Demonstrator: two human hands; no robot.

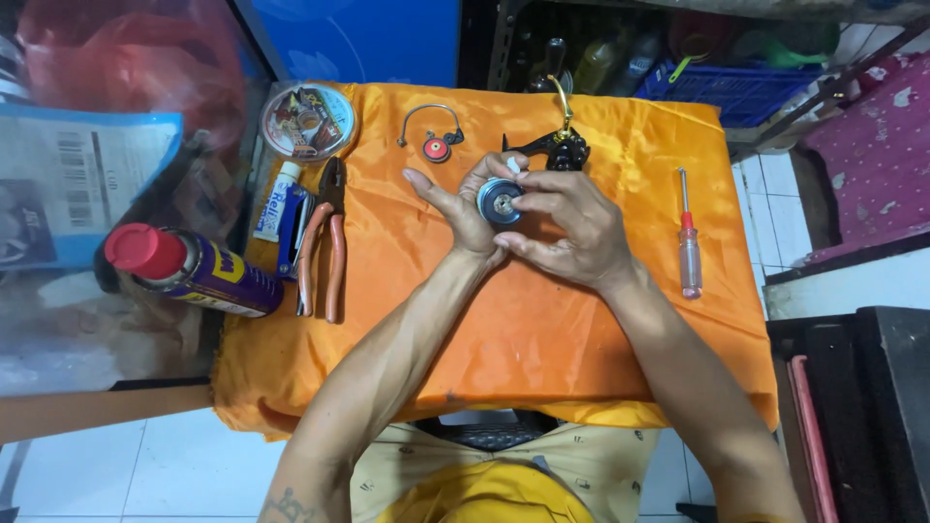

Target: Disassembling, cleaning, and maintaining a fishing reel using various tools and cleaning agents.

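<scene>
Both forearms reach forward from the bottom of the view and meet over the middle of the counter, which is draped in an orange cloth. The left hand is turned palm-in, thumb pointing out to the left, its fingers cupped behind a small round spool with a blue rim and a metal centre. The right hand comes in from the other side, wrist bent, fingers curled across the front of the spool with the fingertips pressing at its face. So both hands are closed on the spool, holding it just above the cloth, near the far middle of the counter.

Just beyond the hands lies a black reel body with a gold arm. A wire bail with a red disc lies to its left. Pliers with orange grips lie at the cloth's left edge, beside a spray can with a red cap. A red-handled screwdriver lies well apart to the right.
</scene>
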